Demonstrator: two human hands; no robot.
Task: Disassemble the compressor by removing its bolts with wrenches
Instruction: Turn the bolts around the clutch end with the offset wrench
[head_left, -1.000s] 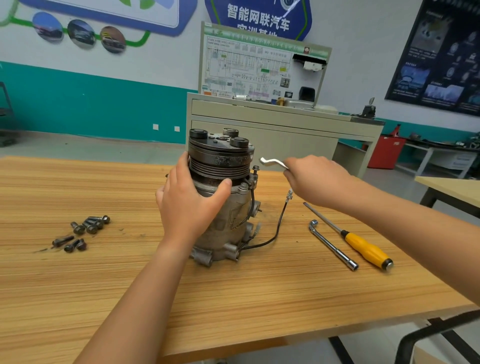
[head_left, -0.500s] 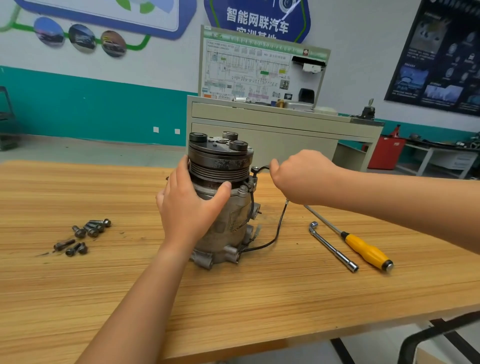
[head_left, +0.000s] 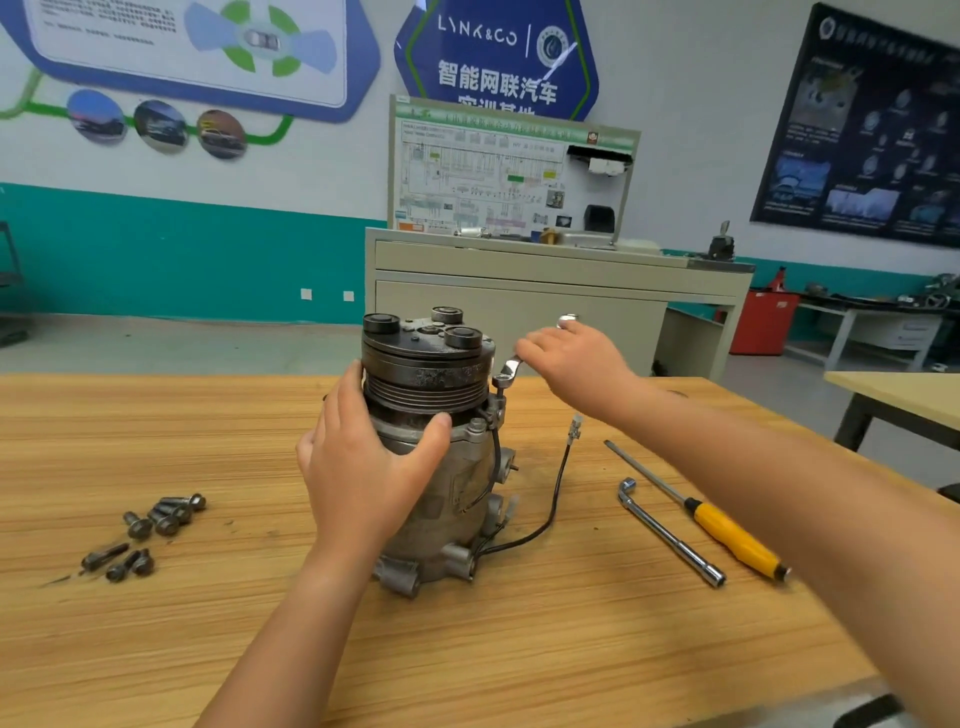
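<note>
- Swung outward since half a second ago: the right hand (head_left: 571, 364) has carried the handle of the wrench (head_left: 509, 370) away from the compressor (head_left: 426, 374) toward its far right. Before, the hand sat close against the pulley.
- Its fingers are folded over the handle, grasping it. The ring end sits at the compressor's upper right shoulder, apparently on a bolt head, though that spot is too small to be sure.
- Unchanged: the left hand (head_left: 363, 467) has fingers and thumb clasped round the compressor's near side, steadying it upright on the worktop (head_left: 519, 649).
- Removed bolts (head_left: 156, 525) lie well to the compressor's left. An L-shaped socket wrench (head_left: 670, 535) and a yellow-handled screwdriver (head_left: 732, 540) lie to its right, neither in hand.
- That arc looks like one turning stroke, so this bolt is probably mid-loosening. The likely next move is resetting the wrench for another stroke.
</note>
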